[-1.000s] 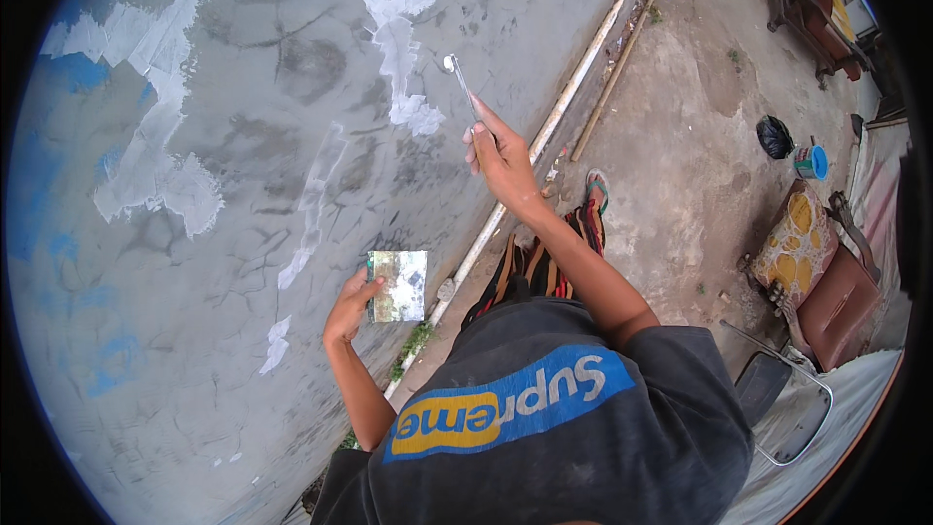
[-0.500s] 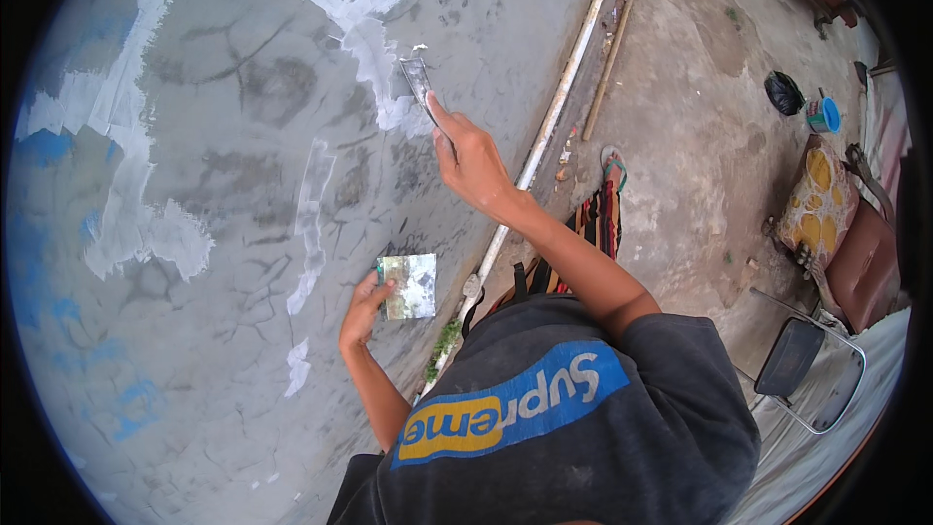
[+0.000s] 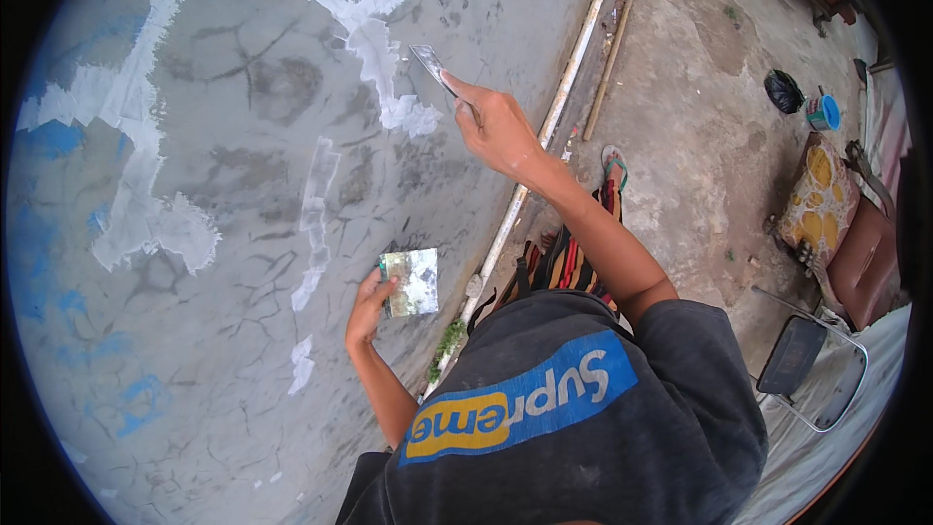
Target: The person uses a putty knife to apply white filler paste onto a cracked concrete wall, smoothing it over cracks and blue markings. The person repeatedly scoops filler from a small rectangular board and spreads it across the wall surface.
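Note:
My right hand (image 3: 501,136) grips a putty knife (image 3: 428,62), its index finger stretched along the narrow metal blade. The blade points up and left, over the grey wall (image 3: 262,165) just right of a jagged strip of white filler (image 3: 372,53). Whether the blade touches the wall I cannot tell. Lower down, my left hand (image 3: 365,311) pinches a flat square plate (image 3: 412,282) by its left edge, thumb on top. White paste smears the plate's face.
Another broad filler strip (image 3: 136,117) runs down the wall's left side, and a thin one (image 3: 314,209) sits mid-wall. A pale pipe (image 3: 554,122) follows the wall's base. On the ground at right are a black bag (image 3: 783,92), blue bucket (image 3: 823,114) and chair (image 3: 792,355).
My right hand has drawn slightly right and down with the putty knife, whose blade now slants more to the left. My left hand and the plate have barely moved.

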Demonstrator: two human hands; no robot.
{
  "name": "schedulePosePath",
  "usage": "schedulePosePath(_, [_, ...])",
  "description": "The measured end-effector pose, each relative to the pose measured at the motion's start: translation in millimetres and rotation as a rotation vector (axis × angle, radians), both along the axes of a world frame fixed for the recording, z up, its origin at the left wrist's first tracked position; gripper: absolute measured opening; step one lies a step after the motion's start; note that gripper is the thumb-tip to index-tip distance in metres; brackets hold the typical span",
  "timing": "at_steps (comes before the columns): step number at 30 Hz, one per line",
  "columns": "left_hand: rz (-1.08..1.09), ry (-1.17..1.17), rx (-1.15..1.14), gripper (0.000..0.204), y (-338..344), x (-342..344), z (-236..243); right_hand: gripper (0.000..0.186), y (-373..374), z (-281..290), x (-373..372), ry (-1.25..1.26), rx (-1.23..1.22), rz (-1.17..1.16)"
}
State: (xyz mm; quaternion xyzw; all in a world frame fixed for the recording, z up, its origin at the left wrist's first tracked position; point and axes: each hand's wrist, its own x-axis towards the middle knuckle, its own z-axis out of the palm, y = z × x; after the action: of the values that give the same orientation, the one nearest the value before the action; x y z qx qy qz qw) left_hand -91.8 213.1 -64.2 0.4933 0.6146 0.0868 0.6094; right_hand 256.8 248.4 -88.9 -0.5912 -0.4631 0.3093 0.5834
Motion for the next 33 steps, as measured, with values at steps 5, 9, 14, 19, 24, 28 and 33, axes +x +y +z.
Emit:
schedulePosePath(5, [0.013, 0.054, -0.015, 0.030, -2, 4, 3, 0.042, -15, 12, 5, 0.027, -0.076, 0.068])
schedulePosePath(9, [-0.002, 0.036, -0.028, 0.031, 0, 4, 3, 0.046, -3, 1, -2, 0.011, 0.090, -0.014])
schedulePosePath(14, [0.004, 0.043, 0.007, 0.032, 0, 3, 0, 0.053, 3, -34, -49, -0.155, 0.112, -0.055])
schedulePosePath(19, [0.001, 0.065, -0.008, 0.034, 1, 6, 2, 0.050, -21, -41, -39, -0.095, 0.104, 0.064])
schedulePosePath(24, [-0.008, 0.073, -0.009, 0.034, 0, 3, -1, 0.044, -22, -9, -5, 0.060, 0.079, -0.026])
schedulePosePath(28, [0.027, 0.068, -0.006, 0.034, 0, 7, 2, 0.051, 4, 0, -36, 0.083, 0.158, -0.018])
schedulePosePath(33, [-0.018, 0.072, 0.019, 0.036, 2, 4, -2, 0.065, 2, -13, -102, 0.132, 0.209, 0.001])
